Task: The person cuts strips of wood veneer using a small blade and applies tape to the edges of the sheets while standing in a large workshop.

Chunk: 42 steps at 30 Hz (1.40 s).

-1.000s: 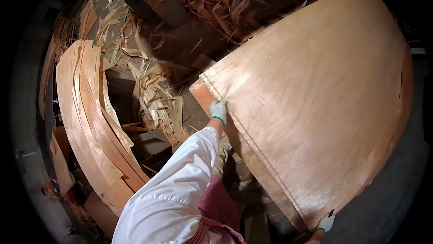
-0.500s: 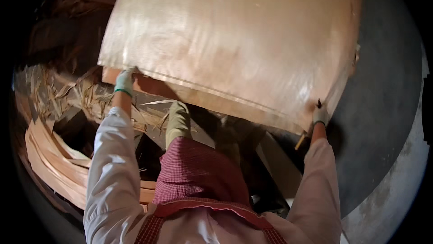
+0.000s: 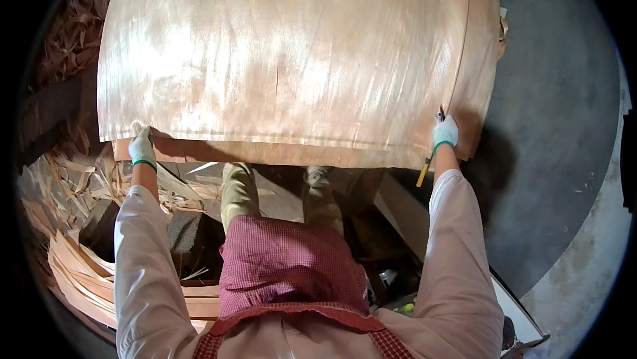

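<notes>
A large thin sheet of wood veneer (image 3: 298, 60) fills the upper half of the head view, lying on a stack of like sheets. My left hand (image 3: 142, 147), in a white glove, grips the sheet's near left corner. My right hand (image 3: 445, 132), also gloved, is at the sheet's near right edge and holds a small knife with a yellow handle (image 3: 425, 170) that points down. Both arms are stretched forward in white sleeves. My legs and shoes (image 3: 317, 174) stand just below the sheet's near edge.
Curled veneer strips (image 3: 79, 273) are piled at the lower left, with loose scraps (image 3: 53, 186) above them. Grey concrete floor (image 3: 551, 160) lies to the right. A board (image 3: 405, 213) leans below my right arm. More scraps lie at the far left (image 3: 73, 34).
The view has swung from the left scrap pile round to face the sheet squarely. The sheet now lies spread wide ahead, with my hands further apart on its near corners.
</notes>
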Tool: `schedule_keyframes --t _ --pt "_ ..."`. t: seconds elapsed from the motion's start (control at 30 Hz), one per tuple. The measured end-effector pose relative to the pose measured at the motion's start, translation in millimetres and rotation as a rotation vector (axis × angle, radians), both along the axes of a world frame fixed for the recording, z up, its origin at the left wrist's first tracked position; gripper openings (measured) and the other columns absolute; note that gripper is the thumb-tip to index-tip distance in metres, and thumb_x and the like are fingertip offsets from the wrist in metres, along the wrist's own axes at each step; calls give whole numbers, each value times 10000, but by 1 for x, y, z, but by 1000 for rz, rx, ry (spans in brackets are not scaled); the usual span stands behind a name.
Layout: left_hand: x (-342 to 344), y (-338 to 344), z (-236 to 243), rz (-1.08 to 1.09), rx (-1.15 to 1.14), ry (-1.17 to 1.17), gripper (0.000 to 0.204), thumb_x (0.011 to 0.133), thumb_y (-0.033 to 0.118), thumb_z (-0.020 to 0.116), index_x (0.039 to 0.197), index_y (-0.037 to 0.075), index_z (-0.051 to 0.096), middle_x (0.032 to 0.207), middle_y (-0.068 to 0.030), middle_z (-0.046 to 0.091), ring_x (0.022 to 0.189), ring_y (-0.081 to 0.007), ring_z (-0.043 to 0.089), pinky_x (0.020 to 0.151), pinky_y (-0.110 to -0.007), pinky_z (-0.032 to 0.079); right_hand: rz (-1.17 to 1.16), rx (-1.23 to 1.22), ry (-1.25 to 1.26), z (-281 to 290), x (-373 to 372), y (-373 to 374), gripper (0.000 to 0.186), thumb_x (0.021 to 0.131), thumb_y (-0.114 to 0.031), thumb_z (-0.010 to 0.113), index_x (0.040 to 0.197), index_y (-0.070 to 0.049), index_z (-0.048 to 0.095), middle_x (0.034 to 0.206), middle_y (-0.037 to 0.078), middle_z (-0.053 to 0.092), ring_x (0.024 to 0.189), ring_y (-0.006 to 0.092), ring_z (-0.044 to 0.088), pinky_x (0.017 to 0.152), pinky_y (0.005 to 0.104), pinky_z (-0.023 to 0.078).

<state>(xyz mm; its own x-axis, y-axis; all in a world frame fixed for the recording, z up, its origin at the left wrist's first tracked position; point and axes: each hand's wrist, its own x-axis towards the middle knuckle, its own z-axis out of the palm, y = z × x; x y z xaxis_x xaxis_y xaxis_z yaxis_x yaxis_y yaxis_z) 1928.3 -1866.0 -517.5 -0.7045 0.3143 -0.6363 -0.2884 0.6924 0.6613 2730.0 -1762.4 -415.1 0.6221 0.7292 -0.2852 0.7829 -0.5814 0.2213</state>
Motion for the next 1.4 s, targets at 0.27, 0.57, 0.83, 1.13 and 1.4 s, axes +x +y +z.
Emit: schedule_keyframes --t 0.27,0.57,0.83,1.13,1.4 --pt "155 -43 62 -564 52 611 357 947 208 557 1245 14 529 1227 -152 556 1125 -249 530 984 -390 429 -146 414 115 -2 -25 -113 535 806 -402 720 1151 -39 531 1145 218 602 1069 401 563 901 472 450" --pt "428 -17 79 -1639 -145 740 687 800 238 667 1414 107 390 1487 -192 332 1380 -355 306 1141 -522 221 -100 82 184 -32 8 -176 387 847 -360 668 1104 -85 579 963 188 659 887 378 630 760 477 499" --pt "431 1 78 -1851 -391 720 681 791 188 588 1437 156 371 1529 -163 276 1381 -359 303 1109 -514 258 -248 448 224 7 93 -230 364 869 -394 643 876 -34 590 821 229 603 783 429 583 659 516 447" --pt "443 23 97 -1934 -650 575 763 820 181 555 1507 122 229 1560 -205 192 1348 -416 364 1058 -483 375 -349 366 96 42 176 -274 273 840 -154 686 1061 -14 606 1003 244 601 953 420 577 808 498 475" --pt "445 20 94 -1947 -711 613 771 835 184 534 1523 132 191 1569 -198 182 1328 -416 389 1054 -462 389 -160 342 102 55 205 -241 347 856 -328 662 1014 -21 630 943 256 624 943 429 588 831 484 470"
